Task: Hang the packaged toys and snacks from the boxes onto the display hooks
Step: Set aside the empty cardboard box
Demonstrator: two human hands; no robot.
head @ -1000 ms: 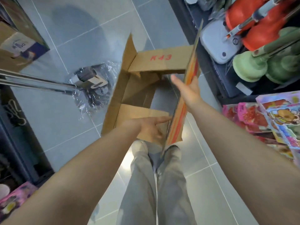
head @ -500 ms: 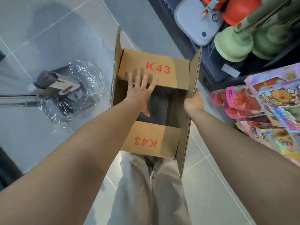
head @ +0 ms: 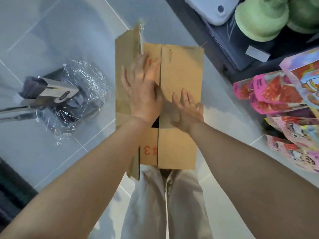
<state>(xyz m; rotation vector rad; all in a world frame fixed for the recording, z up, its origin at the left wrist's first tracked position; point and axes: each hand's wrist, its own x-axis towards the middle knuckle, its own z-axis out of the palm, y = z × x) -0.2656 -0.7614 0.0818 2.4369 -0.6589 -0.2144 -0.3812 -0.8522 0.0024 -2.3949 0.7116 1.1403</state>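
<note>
I am pressing on the closed flaps of the cardboard box (head: 179, 75), which is lying directly under both grips: left hand (head: 145, 90) and right hand (head: 187, 109), fingers spread flat, clasping nothing. Pink packaged snacks (head: 276, 94) are sitting right of my right grip.

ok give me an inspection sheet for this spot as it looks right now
surface: grey tiled floor, glossy
job's things: cardboard box with flaps folded over, small dark gap at the seam; pink packaged goods at right
clutter: clear plastic wrap around a dark item on the floor, metal poles beside it
hands: left hand flat on the left flap; right hand fingers spread on the right flap
cables: nothing seen
surroundings: green rounded items on a dark shelf; light trousers below the box
</note>
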